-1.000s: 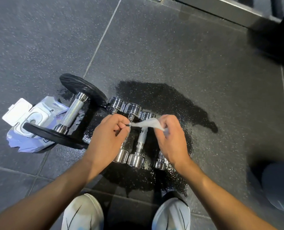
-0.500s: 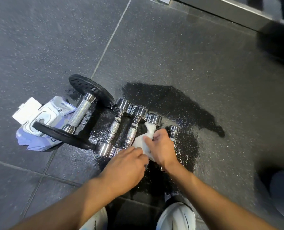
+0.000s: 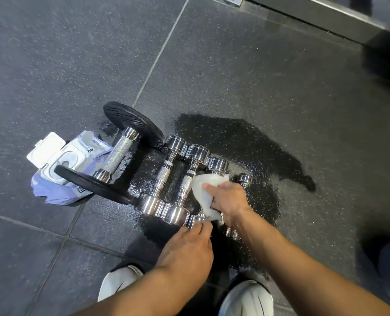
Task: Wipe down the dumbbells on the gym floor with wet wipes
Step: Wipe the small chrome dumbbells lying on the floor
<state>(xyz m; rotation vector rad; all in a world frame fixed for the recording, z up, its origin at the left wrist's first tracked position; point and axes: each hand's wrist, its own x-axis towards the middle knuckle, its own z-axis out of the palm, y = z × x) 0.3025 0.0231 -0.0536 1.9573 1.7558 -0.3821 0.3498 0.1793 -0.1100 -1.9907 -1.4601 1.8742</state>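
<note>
Several chrome dumbbells lie side by side on the dark rubber floor. My right hand (image 3: 229, 199) grips a white wet wipe (image 3: 204, 192) wrapped round the handle of the third chrome dumbbell (image 3: 218, 165). My left hand (image 3: 189, 249) holds the near head of that same dumbbell, its fingertips hiding most of it. Two larger chrome dumbbells (image 3: 164, 176) (image 3: 187, 181) lie just left, and a small one (image 3: 244, 179) lies just right, partly under my right hand. A black-plated dumbbell (image 3: 118, 156) sits furthest left.
An open pack of wet wipes (image 3: 59, 165) lies left of the black-plated dumbbell, its lid flipped up. A wet dark patch (image 3: 246, 144) spreads over the floor around the dumbbells. My two white shoes (image 3: 118, 283) (image 3: 246, 299) stand at the bottom. A metal frame (image 3: 314, 17) runs along the top right.
A second ago both hands held the wipe stretched above the dumbbells. My right hand has brought it down round the third dumbbell's handle, and my left hand dropped to the near head.
</note>
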